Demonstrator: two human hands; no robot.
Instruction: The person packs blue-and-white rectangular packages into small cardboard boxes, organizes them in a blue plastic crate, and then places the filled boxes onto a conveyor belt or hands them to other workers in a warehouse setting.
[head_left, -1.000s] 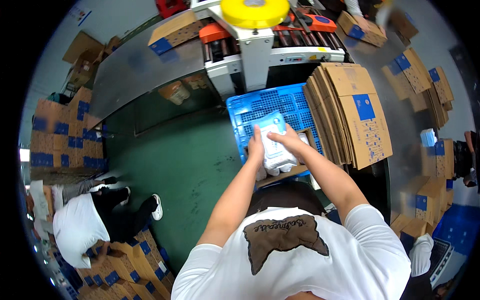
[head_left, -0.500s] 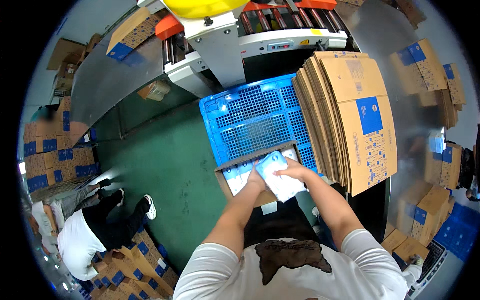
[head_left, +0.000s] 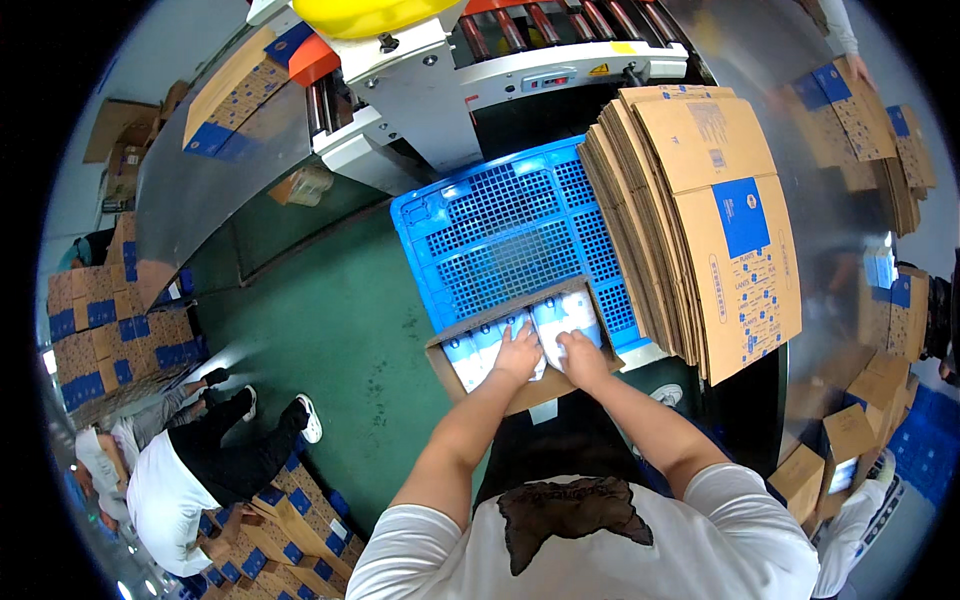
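An opened cardboard box [head_left: 470, 392] stands at the front of a blue plastic crate, holding several white-and-blue soft packs [head_left: 487, 345] in a row. Fingers stretched and spread, my left hand [head_left: 519, 354] lies open across the middle packs. My right hand [head_left: 583, 358] is closed, its fingers bent against the lower part of the white-and-blue pack [head_left: 566, 315] at the box's right end. That pack sits inside the box walls. My palms hide the near ends of the packs.
The blue crate [head_left: 415, 225] is under the box. Flattened cartons [head_left: 735, 300] stand stacked at its right. Beyond runs a roller conveyor [head_left: 560, 72] with a yellow-topped machine [head_left: 372, 12]. A person [head_left: 175, 490] bends over cartons at left; another person's sleeve [head_left: 855, 530] shows at lower right.
The pack that both hands held above the box is now down in its right end. My left hand has let go and spread over the packs beside it.
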